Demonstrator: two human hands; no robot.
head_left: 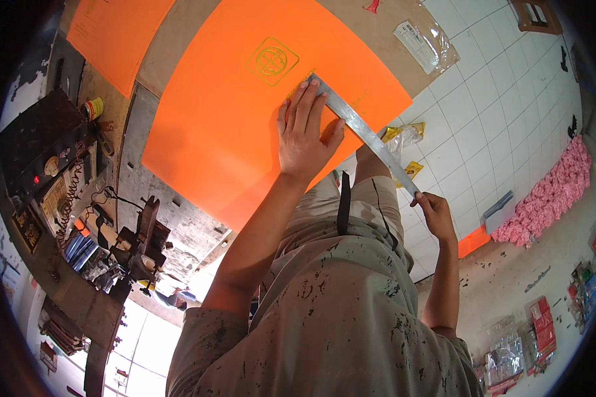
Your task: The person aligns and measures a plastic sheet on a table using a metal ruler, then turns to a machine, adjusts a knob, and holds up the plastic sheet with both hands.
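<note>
A large orange sheet (212,132) with a gold emblem (272,61) lies across the work surface in front of me. A flat steel ruler (361,127) runs slantwise over it and past its right edge. My left hand (304,135) is spread flat on the sheet, fingertips beside and on the ruler's far end. My right hand (436,213) pinches the ruler's near end between thumb and fingers, off the sheet and above the floor. The palm side of my left hand is hidden.
A second orange sheet (116,40) lies at the far left. Clear plastic packaging (427,46) rests at the board's right edge. Yellow packets (404,139) are on the tiled floor beside my leg. Left stands a black machine (43,142) with a coiled cord. A pink bundle (543,195) lies right.
</note>
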